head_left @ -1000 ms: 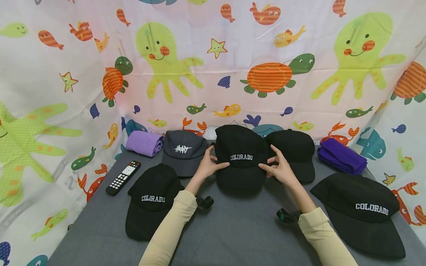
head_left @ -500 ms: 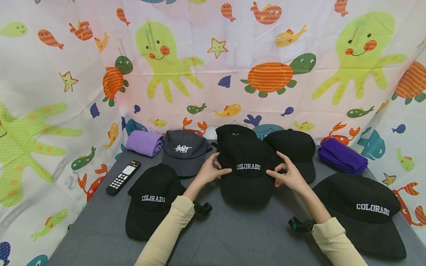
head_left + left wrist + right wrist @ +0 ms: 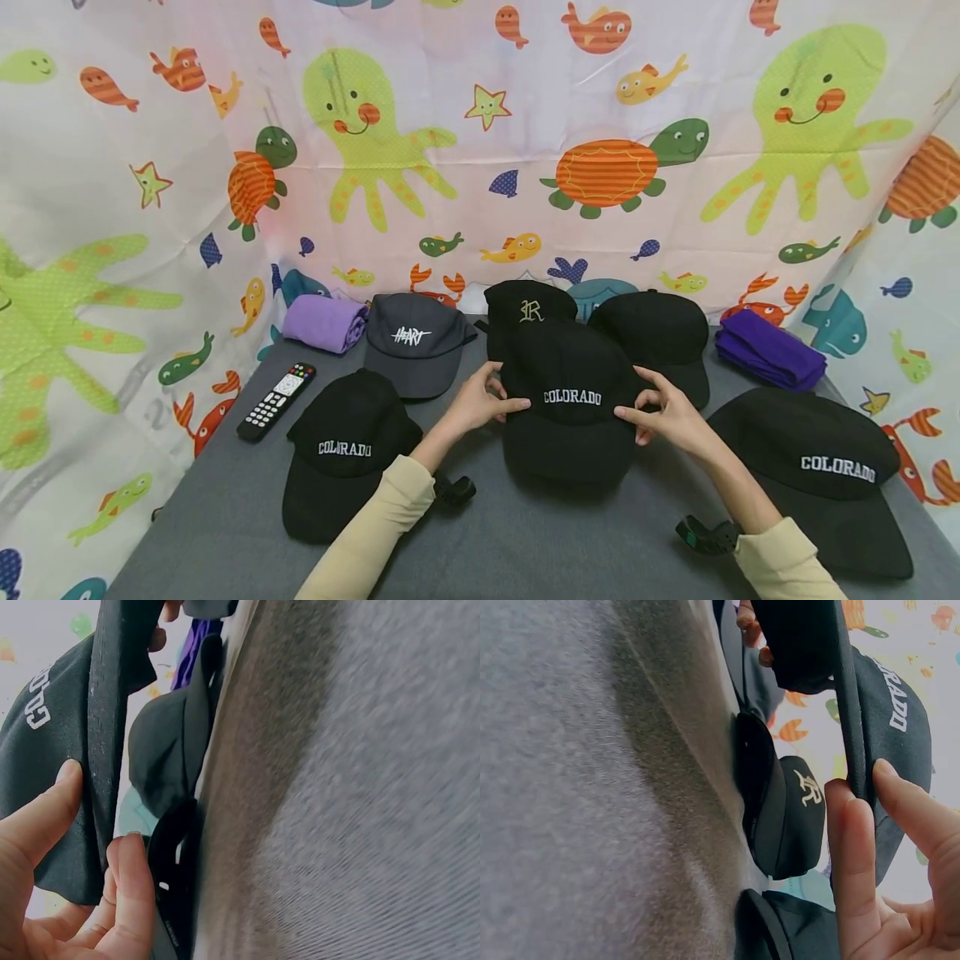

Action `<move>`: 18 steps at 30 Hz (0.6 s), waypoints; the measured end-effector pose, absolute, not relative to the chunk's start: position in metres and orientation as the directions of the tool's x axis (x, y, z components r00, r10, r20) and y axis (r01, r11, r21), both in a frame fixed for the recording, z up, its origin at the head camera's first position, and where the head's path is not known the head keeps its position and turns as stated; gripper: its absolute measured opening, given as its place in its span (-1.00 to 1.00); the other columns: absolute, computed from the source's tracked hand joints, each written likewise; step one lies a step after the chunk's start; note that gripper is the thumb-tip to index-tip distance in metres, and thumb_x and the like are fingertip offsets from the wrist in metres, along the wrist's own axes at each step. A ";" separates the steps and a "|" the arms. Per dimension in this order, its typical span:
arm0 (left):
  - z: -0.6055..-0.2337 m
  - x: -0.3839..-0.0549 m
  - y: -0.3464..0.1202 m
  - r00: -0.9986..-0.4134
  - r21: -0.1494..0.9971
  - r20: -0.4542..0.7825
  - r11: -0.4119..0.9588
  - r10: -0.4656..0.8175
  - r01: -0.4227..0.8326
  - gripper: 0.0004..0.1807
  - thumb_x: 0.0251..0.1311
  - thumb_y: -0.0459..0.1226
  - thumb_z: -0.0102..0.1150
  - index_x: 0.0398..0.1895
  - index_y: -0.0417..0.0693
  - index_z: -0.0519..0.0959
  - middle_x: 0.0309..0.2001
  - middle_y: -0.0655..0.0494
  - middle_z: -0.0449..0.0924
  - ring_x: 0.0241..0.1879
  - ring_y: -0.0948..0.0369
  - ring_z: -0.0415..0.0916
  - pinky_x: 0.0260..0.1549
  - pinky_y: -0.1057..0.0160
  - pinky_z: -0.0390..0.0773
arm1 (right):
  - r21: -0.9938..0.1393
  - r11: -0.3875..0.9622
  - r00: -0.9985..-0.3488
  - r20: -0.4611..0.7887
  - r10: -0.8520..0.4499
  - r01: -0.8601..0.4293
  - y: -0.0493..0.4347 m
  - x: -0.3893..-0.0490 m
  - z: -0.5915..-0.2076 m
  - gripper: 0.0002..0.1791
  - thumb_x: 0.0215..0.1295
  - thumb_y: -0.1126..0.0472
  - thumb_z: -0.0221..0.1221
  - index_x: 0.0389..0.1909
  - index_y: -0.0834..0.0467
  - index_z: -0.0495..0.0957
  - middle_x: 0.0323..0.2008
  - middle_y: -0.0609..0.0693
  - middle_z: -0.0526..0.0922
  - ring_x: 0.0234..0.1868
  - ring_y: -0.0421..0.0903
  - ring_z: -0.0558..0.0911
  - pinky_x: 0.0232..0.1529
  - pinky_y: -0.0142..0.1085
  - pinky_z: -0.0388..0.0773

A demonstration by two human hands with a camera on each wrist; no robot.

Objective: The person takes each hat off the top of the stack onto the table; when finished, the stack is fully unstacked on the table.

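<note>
A black baseball cap [image 3: 573, 367] with white COLORADO lettering is held between both hands, its brim toward me. My left hand [image 3: 483, 402] pinches the cap's left side, thumb on the front and fingers behind. On the other side my right hand [image 3: 663, 417] pinches it the same way. Both wrist views show a gap between this cap and the grey surface [image 3: 375, 795]. Behind it stands a black cap with a gold letter R [image 3: 531, 312], its lower part hidden by the held cap.
At the left lie another COLORADO cap [image 3: 348, 458], a remote control [image 3: 276, 402], a lilac folded cloth [image 3: 326, 323] and a grey HEART cap [image 3: 416, 346]. To the right are a plain black cap [image 3: 656, 333], a purple cloth [image 3: 771, 350] and a third COLORADO cap [image 3: 817, 483].
Both hands have brought the held cap toward me and slightly right. The R cap behind it, mostly covered before, now shows its gold letter.
</note>
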State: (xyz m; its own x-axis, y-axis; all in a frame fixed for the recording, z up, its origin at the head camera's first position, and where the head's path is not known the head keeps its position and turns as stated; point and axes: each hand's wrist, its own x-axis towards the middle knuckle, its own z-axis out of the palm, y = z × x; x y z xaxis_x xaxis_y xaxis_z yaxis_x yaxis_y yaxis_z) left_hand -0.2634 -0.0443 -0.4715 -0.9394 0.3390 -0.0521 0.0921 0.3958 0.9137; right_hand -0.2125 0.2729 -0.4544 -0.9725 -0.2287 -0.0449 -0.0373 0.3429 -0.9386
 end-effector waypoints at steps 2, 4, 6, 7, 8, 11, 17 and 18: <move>-0.471 -0.261 -0.044 -0.937 0.916 -0.062 0.393 0.344 0.083 -0.07 -0.10 -0.06 0.42 0.33 -0.13 0.16 -0.36 0.02 0.51 -0.60 0.16 0.59 -0.48 0.25 0.56 | -0.939 0.342 -0.973 -0.057 -0.225 -0.024 0.275 -0.209 -0.456 -0.03 0.11 0.15 0.31 0.41 0.20 -0.11 -0.46 0.08 0.48 -0.66 0.01 0.59 -0.54 -0.11 0.58; -0.471 -0.258 -0.043 -0.935 0.917 -0.073 0.392 0.348 0.075 -0.07 -0.10 -0.06 0.42 0.33 -0.13 0.16 -0.36 0.03 0.51 -0.60 0.16 0.60 -0.48 0.25 0.56 | -0.940 0.341 -0.972 -0.062 -0.228 -0.020 0.277 -0.206 -0.457 -0.03 0.12 0.15 0.30 0.40 0.23 -0.13 -0.45 0.07 0.47 -0.66 0.01 0.59 -0.53 -0.11 0.59; -0.472 -0.255 -0.042 -0.933 0.921 -0.075 0.382 0.351 0.070 -0.07 -0.09 -0.07 0.42 0.32 -0.13 0.16 -0.37 0.02 0.51 -0.60 0.15 0.60 -0.47 0.24 0.57 | -0.940 0.341 -0.971 -0.067 -0.228 -0.015 0.279 -0.203 -0.457 -0.03 0.13 0.16 0.29 0.38 0.24 -0.15 -0.44 0.07 0.47 -0.65 0.01 0.60 -0.52 -0.12 0.59; -0.472 -0.254 -0.041 -0.933 0.925 -0.074 0.373 0.353 0.068 -0.08 -0.09 -0.08 0.43 0.32 -0.13 0.16 -0.37 0.01 0.51 -0.60 0.13 0.60 -0.48 0.23 0.57 | -0.940 0.342 -0.972 -0.074 -0.223 -0.007 0.280 -0.202 -0.457 -0.03 0.13 0.15 0.30 0.38 0.23 -0.15 -0.44 0.06 0.48 -0.65 0.00 0.60 -0.52 -0.12 0.59; -0.473 -0.253 -0.040 -0.932 0.927 -0.074 0.370 0.355 0.067 -0.08 -0.09 -0.08 0.43 0.32 -0.13 0.16 -0.37 0.01 0.51 -0.59 0.13 0.60 -0.47 0.22 0.57 | -0.939 0.343 -0.971 -0.075 -0.225 -0.007 0.281 -0.200 -0.457 -0.03 0.14 0.15 0.29 0.37 0.24 -0.17 -0.44 0.05 0.48 -0.65 0.00 0.60 -0.52 -0.12 0.59; -0.475 -0.249 -0.038 -0.927 0.937 -0.076 0.344 0.366 0.059 -0.10 -0.08 -0.11 0.42 0.31 -0.14 0.17 -0.37 -0.01 0.51 -0.58 0.10 0.60 -0.48 0.17 0.59 | -0.936 0.353 -0.973 -0.098 -0.208 0.019 0.284 -0.194 -0.455 -0.04 0.13 0.13 0.29 0.35 0.19 -0.18 -0.44 0.04 0.49 -0.64 0.01 0.60 -0.50 -0.12 0.59; -0.478 -0.240 -0.031 -0.913 0.950 -0.074 0.308 0.401 0.058 -0.12 -0.05 -0.15 0.41 0.31 -0.15 0.16 -0.37 0.00 0.49 -0.59 0.14 0.59 -0.50 0.14 0.61 | -0.929 0.370 -0.974 -0.097 -0.206 0.014 0.291 -0.181 -0.455 -0.06 0.15 0.14 0.27 0.33 0.20 -0.20 -0.43 0.07 0.49 -0.64 0.04 0.60 -0.48 -0.14 0.59; -0.478 -0.239 -0.030 -0.911 0.951 -0.073 0.302 0.407 0.059 -0.13 -0.05 -0.16 0.41 0.31 -0.16 0.16 -0.37 0.00 0.49 -0.59 0.15 0.59 -0.50 0.14 0.61 | -0.929 0.371 -0.974 -0.096 -0.204 0.014 0.292 -0.178 -0.456 -0.06 0.15 0.15 0.27 0.33 0.21 -0.20 -0.43 0.06 0.49 -0.64 0.03 0.60 -0.49 -0.14 0.59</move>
State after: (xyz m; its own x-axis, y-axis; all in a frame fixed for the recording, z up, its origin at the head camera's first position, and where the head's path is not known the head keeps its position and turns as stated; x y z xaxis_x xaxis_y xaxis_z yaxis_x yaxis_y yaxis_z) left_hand -0.2385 -0.0298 -0.4782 -0.9105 0.4070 -0.0728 0.0591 0.3023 0.9514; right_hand -0.1783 0.2923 -0.4556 -0.9742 -0.2040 -0.0965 0.0144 0.3706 -0.9287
